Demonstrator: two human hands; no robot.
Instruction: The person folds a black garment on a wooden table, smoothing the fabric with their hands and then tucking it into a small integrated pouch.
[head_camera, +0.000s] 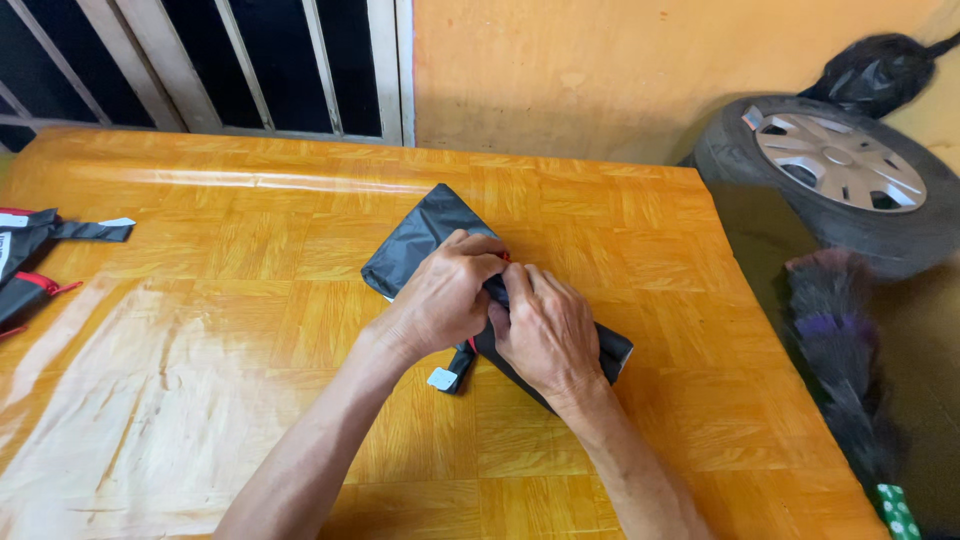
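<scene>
1. At nine o'clock, a second black pouch with red trim (25, 265) lies at the tabletop (200, 400) edge, well apart from my hands.
2. My left hand (440, 295) has its grip closed on the folded black fabric pouch (420, 235) at centre, pinning it flat.
3. My right hand (548, 335), touching the left, pinches the same pouch shut, likely to keep the fold tight.
4. At two o'clock, a car tyre (835, 165) leans against the wall.
</scene>
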